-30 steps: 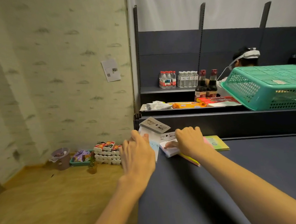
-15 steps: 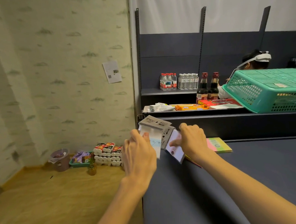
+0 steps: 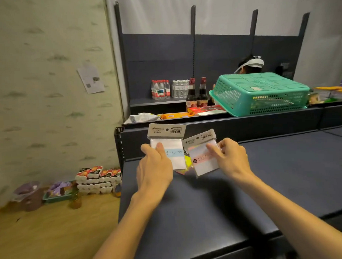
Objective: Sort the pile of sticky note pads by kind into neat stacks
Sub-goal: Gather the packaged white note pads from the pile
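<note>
Blue-banded pad pack (image 3: 169, 146) is gripped upright by left hand (image 3: 155, 168), fingers curled round its left edge. Pink-banded pad pack (image 3: 203, 154) is pinched tilted by right hand (image 3: 232, 159). Both are held just above dark surface (image 3: 208, 215), over more pads (image 3: 187, 163), mostly hidden.

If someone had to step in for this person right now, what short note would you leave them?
Left hand grips a packaged pad with a blue band, held upright.
Right hand pinches a packaged pad with a pink band, tilted.
Both are lifted above the dark shelf; colourful pads lie behind them, mostly hidden.
Done: no finished stacks in view.
Left: set these down by kind, then sort what remains.
</note>
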Available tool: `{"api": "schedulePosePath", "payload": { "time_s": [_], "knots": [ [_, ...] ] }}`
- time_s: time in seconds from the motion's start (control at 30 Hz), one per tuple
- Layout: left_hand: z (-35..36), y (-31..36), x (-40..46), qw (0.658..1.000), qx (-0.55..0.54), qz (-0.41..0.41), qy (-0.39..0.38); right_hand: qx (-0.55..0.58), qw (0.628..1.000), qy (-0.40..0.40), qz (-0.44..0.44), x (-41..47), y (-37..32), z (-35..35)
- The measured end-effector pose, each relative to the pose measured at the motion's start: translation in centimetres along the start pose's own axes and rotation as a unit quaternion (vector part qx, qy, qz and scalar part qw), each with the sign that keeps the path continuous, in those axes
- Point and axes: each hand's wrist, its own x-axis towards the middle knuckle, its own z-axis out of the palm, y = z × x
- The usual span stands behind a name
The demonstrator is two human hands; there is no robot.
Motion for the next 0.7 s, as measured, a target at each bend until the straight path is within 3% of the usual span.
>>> {"api": "schedulePosePath", "payload": {
  "time_s": [0.17,0.47,0.7],
  "knots": [
    [4.1,3.5,-3.7,0.999,-0.007,-0.013,-0.030,-0.044,0.999,0.012,0.009,-1.1,4.5,-5.6],
    [13.2,12.1,-12.8,0.999,-0.033,-0.041,0.005,-0.037,0.999,0.009,-0.013,-2.2,15.0,-18.4],
    [20.5,19.9,-17.3,0.997,-0.069,0.017,-0.021,-0.079,0.997,0.000,-0.003,-2.6,20.9,-26.8]
  ]
}}
